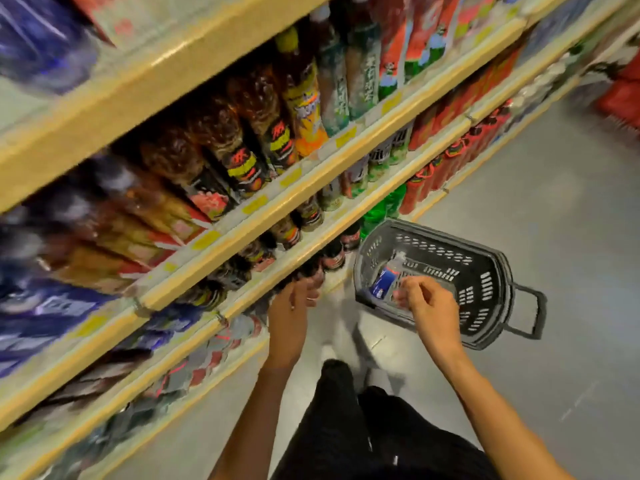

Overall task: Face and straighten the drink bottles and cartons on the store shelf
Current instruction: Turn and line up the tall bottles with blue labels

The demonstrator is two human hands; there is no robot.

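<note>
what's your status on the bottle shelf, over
Left hand at dark bottles, lower row, grip unclear in blur. Right hand loosely curled over basket, holding nothing. Basket on floor, close beside that row.

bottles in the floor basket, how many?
1. A clear bottle with a blue label lies in the black basket, at its left end in the view, just left of the right hand. That hand covers part of the basket floor, so another may be hidden.

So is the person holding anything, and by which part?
Hard to tell. The left hand reaches the low dark bottles, fingers at one's top; blur hides any grip. The right hand hangs loosely curled over the basket, apparently empty.
</note>
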